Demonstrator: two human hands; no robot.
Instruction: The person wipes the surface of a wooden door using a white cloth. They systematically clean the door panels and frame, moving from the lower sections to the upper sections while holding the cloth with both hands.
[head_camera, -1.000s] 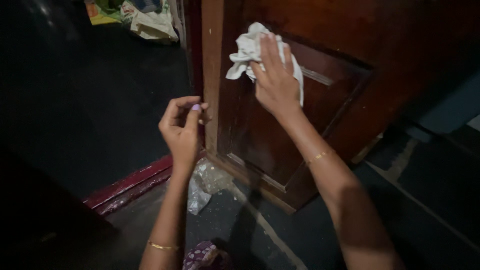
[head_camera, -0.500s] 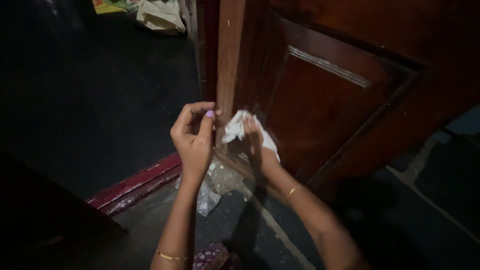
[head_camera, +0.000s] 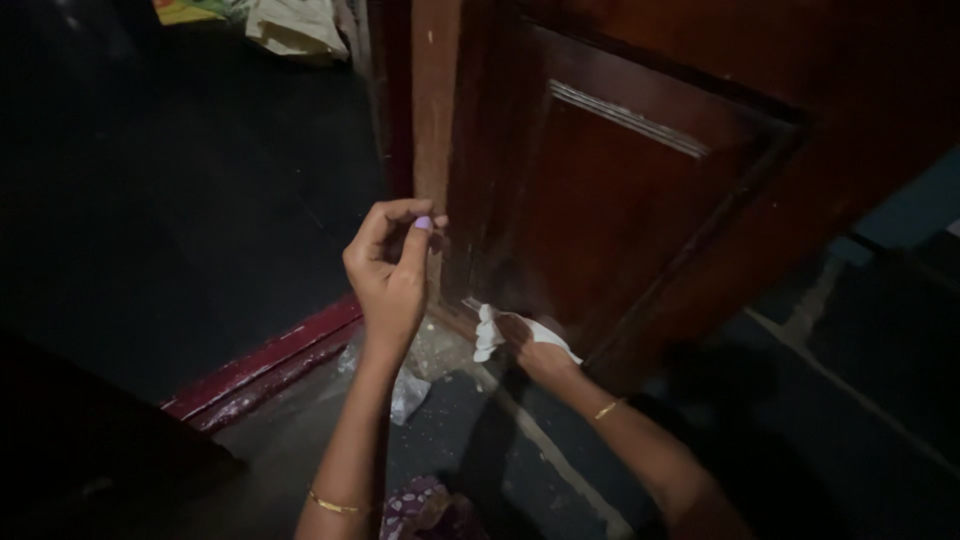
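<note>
Wiping, seemingly: cloth (head_camera: 500, 332) at door (head_camera: 620, 200) bottom edge

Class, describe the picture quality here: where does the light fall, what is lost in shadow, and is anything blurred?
Head view: dim overall, with light falling mainly on the wooden door, the left hand and the white cloth under the right hand; the floor at left sinks to near black; the lower right corner is deep in shadow; the picture is soft and grainy, with faint sheen on the door panel's moulding.

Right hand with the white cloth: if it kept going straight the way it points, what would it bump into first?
Probably the wooden door. The right hand presses the white cloth low against its bottom edge, so the cloth, then the wood, lies directly ahead; depth is hard to judge.
</note>
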